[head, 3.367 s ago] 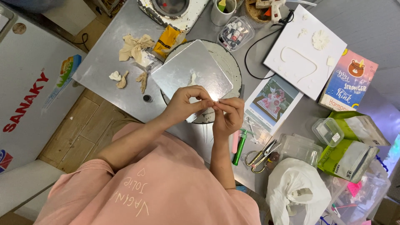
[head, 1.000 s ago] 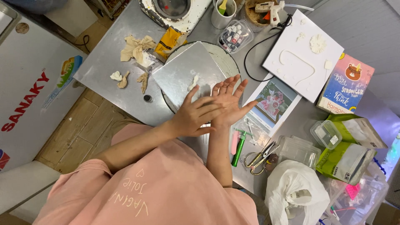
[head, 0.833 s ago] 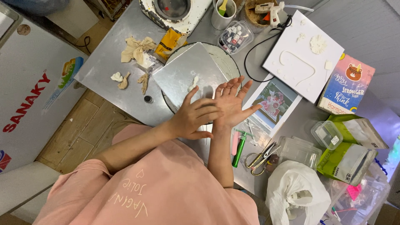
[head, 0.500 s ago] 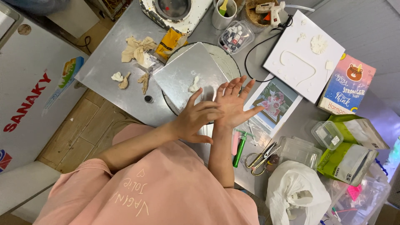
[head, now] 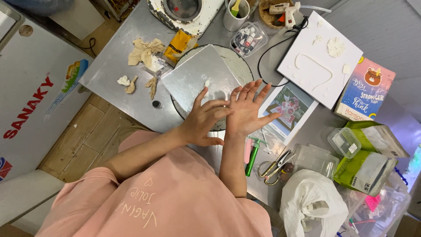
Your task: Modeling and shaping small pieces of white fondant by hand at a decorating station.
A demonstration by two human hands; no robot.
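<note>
Head view: left hand (head: 204,120) presses flat against open right hand (head: 247,112).

Grey metal table (head: 109,66) over wooden plank floor (head: 83,140)

Grey metal table (head: 118,57), scuffed, set over a wooden plank floor (head: 83,140). Lying on it: round turntable (head: 237,61) bearing a square silver board (head: 197,79); crumpled tan scraps (head: 142,50); white canvas panel (head: 320,66); printed flower picture (head: 287,105); green-handled tool (head: 251,156); scissors (head: 274,166) (partly under clutter); white plastic bag (head: 311,206); clear plastic box (head: 344,141).
</note>
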